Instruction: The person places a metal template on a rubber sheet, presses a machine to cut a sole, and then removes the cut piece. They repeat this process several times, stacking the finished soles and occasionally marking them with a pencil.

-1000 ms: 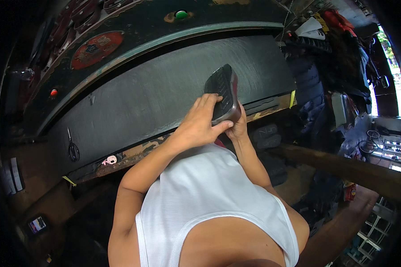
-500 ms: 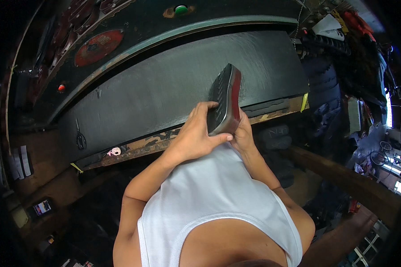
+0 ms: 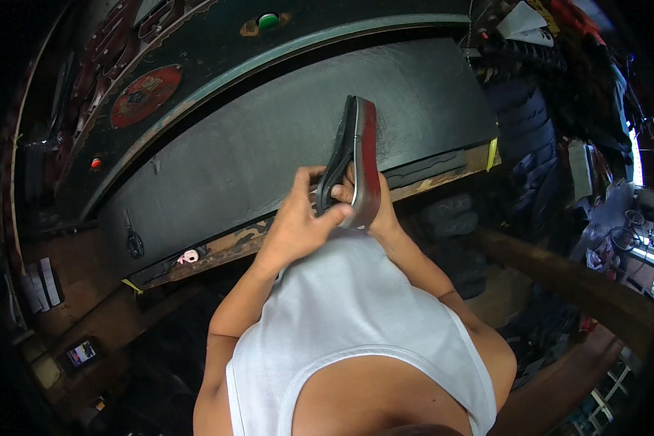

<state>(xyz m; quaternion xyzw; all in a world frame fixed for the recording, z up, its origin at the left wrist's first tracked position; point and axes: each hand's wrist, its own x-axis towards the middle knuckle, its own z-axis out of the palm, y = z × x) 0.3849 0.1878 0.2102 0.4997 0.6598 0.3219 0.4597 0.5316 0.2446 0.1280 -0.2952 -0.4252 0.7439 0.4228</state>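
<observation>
My right hand [image 3: 385, 212] is closed round a cutting die [image 3: 369, 149], a deep metal band with a red outer side, tilted upright above the bench. Some of its fingers show through the gap on the die's left. A thin, dark, pliant piece [image 3: 339, 149] stands partly out of the die along that side, bowed away from the rim. My left hand [image 3: 291, 221] grips the lower end of this dark piece, fingers behind it and thumb in front, close to the die. A large black sheet [image 3: 269, 138] lies under and beyond both hands.
Scissors [image 3: 134, 243] and a small pink item [image 3: 189, 256] are at the bench's left end. A dark press beam [image 3: 218, 58] with a green button [image 3: 268, 20] and a red button [image 3: 96, 163] spans the far side. Several red dies hang at the upper left.
The die has turned so its red side faces me more, and the dark piece has come partly out of it. My right fingers now show through the gap.
</observation>
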